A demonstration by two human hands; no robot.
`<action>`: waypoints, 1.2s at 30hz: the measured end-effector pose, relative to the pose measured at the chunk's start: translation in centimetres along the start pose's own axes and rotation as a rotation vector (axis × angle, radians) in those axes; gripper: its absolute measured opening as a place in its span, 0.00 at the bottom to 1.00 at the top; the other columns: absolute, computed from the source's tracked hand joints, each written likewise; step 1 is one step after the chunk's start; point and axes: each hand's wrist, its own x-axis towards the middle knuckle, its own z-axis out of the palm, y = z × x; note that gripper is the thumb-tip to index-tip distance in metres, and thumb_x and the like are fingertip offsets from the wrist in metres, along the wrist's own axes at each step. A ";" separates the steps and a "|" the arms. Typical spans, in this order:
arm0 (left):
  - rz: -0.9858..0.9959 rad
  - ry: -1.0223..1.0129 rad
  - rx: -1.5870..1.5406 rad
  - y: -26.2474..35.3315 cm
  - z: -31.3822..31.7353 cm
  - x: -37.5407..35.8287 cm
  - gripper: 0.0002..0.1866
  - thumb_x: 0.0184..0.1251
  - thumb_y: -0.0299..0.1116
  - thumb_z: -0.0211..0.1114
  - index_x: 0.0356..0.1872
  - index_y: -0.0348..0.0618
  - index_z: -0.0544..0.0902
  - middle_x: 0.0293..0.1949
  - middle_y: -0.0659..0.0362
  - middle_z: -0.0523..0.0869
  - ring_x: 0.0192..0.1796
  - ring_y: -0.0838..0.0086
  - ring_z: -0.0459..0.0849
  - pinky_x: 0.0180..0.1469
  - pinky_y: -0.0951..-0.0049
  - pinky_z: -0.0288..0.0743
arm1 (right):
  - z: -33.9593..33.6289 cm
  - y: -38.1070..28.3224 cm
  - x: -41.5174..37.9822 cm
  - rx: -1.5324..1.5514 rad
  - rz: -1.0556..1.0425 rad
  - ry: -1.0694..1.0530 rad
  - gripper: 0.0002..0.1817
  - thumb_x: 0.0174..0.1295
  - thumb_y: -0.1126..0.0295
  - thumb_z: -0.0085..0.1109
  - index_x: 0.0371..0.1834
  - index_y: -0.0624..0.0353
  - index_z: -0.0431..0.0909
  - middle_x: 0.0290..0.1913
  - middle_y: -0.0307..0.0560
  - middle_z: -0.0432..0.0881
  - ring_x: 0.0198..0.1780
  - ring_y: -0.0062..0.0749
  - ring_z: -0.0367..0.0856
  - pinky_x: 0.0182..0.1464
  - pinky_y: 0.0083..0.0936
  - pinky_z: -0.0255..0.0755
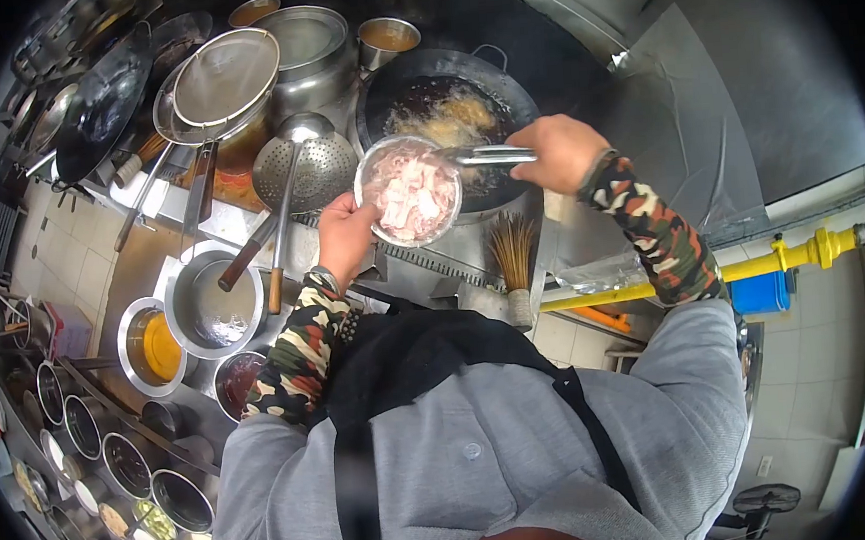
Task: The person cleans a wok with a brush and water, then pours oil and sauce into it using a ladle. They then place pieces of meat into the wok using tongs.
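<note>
Left hand (345, 234): its fingers are clamped on the near rim of the bowl (409, 191), holding it up off the desk and just beside the wok's front edge, so the contents sit close to the oil.
Bowl: a round metal one, full of pale pink raw meat (412, 193); it looks tipped a little toward the wok, though I cannot be sure of the angle.
Right hand (557, 153): fingers closed around a metal handle (490, 155) that runs across to the bowl's far rim. Whether it ends in a ladle or a spoon is hidden by the bowl; the grip suits scraping or pushing the meat out.
Wok (448, 128): dark and deep, with something golden frying in oil at its middle, directly behind the bowl.
Skimmer (303, 169): a perforated ladle lying just left of the wok, handle toward the person, easy to grab.
Strainer (224, 79): a mesh one resting over a pot further left, probably so oil drains below.
Brush (515, 254): a bamboo one standing upright at the stove's front edge.
Seasoning pots (147, 345): a row along the left, all within arm's reach.
</note>
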 end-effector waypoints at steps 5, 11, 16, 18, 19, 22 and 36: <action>-0.076 0.096 -0.120 -1.0 -2.2 -0.1 0.05 0.57 0.21 0.58 0.34 0.33 0.80 0.29 0.57 0.84 0.28 0.74 0.83 0.28 0.74 0.81 | -2.3 3.1 1.8 0.123 0.052 0.100 0.19 0.49 0.62 0.65 0.45 0.54 0.84 0.37 0.55 0.84 0.40 0.46 0.83 0.48 0.34 0.75; -0.080 0.197 -0.123 -1.4 -3.8 -1.0 0.06 0.57 0.22 0.57 0.35 0.33 0.80 0.30 0.57 0.83 0.28 0.75 0.83 0.29 0.76 0.81 | 1.7 4.6 10.6 -0.051 0.211 0.056 0.18 0.50 0.62 0.64 0.41 0.61 0.83 0.42 0.58 0.83 0.47 0.47 0.82 0.52 0.35 0.75; -0.090 0.229 -0.132 -1.2 -4.3 -2.3 0.08 0.57 0.23 0.57 0.36 0.33 0.80 0.29 0.58 0.83 0.28 0.76 0.83 0.29 0.77 0.80 | 8.3 6.4 18.8 -0.093 0.383 0.022 0.21 0.53 0.63 0.59 0.48 0.64 0.80 0.49 0.59 0.81 0.52 0.49 0.80 0.55 0.38 0.74; -0.101 0.246 -0.129 -1.5 -4.8 -2.3 0.08 0.57 0.23 0.57 0.36 0.34 0.81 0.29 0.58 0.83 0.28 0.76 0.83 0.29 0.77 0.80 | 7.9 6.4 19.1 -0.051 0.443 0.074 0.24 0.50 0.58 0.64 0.45 0.68 0.80 0.48 0.61 0.81 0.52 0.48 0.80 0.55 0.36 0.74; -0.114 0.250 -0.130 -1.7 -5.1 -2.3 0.07 0.57 0.24 0.58 0.36 0.34 0.81 0.29 0.58 0.83 0.28 0.76 0.83 0.29 0.77 0.80 | 7.9 7.6 19.4 -0.074 0.391 0.122 0.23 0.50 0.58 0.64 0.43 0.66 0.81 0.46 0.61 0.82 0.50 0.47 0.81 0.54 0.36 0.74; -0.099 0.255 -0.086 -2.0 -5.3 -1.8 0.07 0.57 0.24 0.58 0.34 0.35 0.81 0.30 0.59 0.84 0.28 0.76 0.83 0.28 0.77 0.80 | 2.6 6.9 16.0 -0.051 0.352 0.154 0.24 0.52 0.58 0.64 0.49 0.61 0.79 0.51 0.58 0.80 0.54 0.46 0.79 0.56 0.38 0.73; 0.012 -0.019 0.068 -0.7 -0.4 1.2 0.03 0.57 0.23 0.58 0.25 0.37 0.77 0.23 0.64 0.78 0.23 0.81 0.76 0.25 0.79 0.74 | 3.2 -3.9 -1.0 -0.261 -0.391 0.156 0.15 0.47 0.69 0.61 0.40 0.59 0.77 0.40 0.48 0.82 0.43 0.43 0.82 0.45 0.35 0.76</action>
